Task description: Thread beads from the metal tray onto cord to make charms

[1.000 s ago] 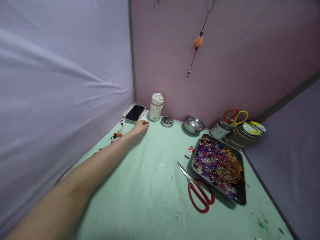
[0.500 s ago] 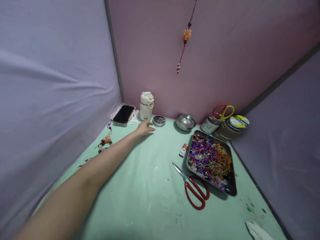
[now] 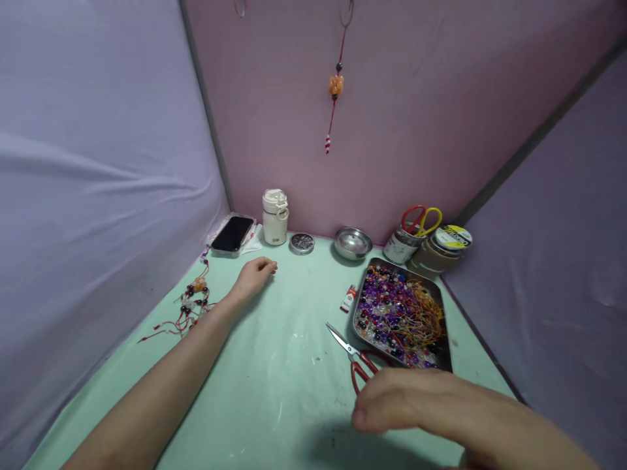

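My left hand [image 3: 255, 277] is just above the table, in front of the round tin [image 3: 302, 243] and the white bottle [image 3: 275, 220]. Its fingers are curled in with the tips pinched together; whatever they hold, if anything, is too small to make out. My right hand [image 3: 416, 401] hovers at the lower right, fingers loosely bent and apart from the thumb, nothing seen in it. It covers part of the red-handled scissors [image 3: 349, 348] and the front edge of a metal tray [image 3: 356, 320] full of purple, black and clear beads and cords.
Beaded red-cord pieces [image 3: 196, 294] lie left, below a phone [image 3: 234, 235]. A lighter [image 3: 349, 299] is beside the tray, a steel bowl [image 3: 353, 244] behind. Jars [image 3: 435, 251] and red and yellow scissors [image 3: 421, 220] stand back right. A beaded pendant [image 3: 336, 85] hangs on the wall.
My left hand has drawn back from beside the tin toward the front left, its fingers curling closed. My right hand has come into view over the scissors. The view has shifted a little.
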A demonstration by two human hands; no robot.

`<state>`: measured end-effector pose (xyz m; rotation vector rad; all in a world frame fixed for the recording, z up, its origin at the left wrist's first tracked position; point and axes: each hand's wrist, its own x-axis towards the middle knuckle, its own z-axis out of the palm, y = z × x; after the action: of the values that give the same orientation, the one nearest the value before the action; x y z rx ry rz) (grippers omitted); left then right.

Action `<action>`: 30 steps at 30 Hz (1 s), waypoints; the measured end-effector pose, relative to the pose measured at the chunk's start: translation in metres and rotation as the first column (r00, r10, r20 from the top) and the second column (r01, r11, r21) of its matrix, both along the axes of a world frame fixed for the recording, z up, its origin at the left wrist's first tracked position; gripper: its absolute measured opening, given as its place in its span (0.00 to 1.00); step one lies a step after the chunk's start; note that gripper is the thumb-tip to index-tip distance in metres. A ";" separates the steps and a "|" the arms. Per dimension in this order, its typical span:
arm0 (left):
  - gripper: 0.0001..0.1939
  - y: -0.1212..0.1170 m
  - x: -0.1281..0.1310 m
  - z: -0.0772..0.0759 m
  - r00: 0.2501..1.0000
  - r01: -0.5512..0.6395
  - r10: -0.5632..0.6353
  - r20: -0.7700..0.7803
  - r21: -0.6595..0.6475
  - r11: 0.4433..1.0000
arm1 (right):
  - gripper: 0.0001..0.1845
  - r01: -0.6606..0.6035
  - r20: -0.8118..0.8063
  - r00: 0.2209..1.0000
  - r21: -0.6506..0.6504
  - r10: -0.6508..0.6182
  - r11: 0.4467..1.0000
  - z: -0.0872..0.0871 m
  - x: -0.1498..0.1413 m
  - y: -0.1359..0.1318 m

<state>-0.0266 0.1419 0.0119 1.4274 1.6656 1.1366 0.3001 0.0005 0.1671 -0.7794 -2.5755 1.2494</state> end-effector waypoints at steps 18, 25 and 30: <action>0.15 -0.028 -0.014 0.053 0.966 0.251 -0.229 0.121 -0.221 0.942 | 0.25 0.118 0.225 0.965 0.096 -0.138 0.988 -0.037 -0.029 0.033; 0.11 -0.039 -0.019 0.072 0.939 0.343 -0.330 0.091 -0.293 0.893 | 0.24 0.146 0.258 0.950 0.135 -0.177 0.980 -0.051 -0.032 0.042; 0.11 -0.043 -0.022 0.081 0.950 0.314 -0.303 0.080 -0.254 0.915 | 0.24 0.170 0.290 0.935 0.139 -0.204 0.976 -0.059 -0.034 0.047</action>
<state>-0.0488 0.0993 0.0934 1.4220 1.4376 0.7311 0.2657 0.0472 0.1085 -1.2464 -2.6916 0.9850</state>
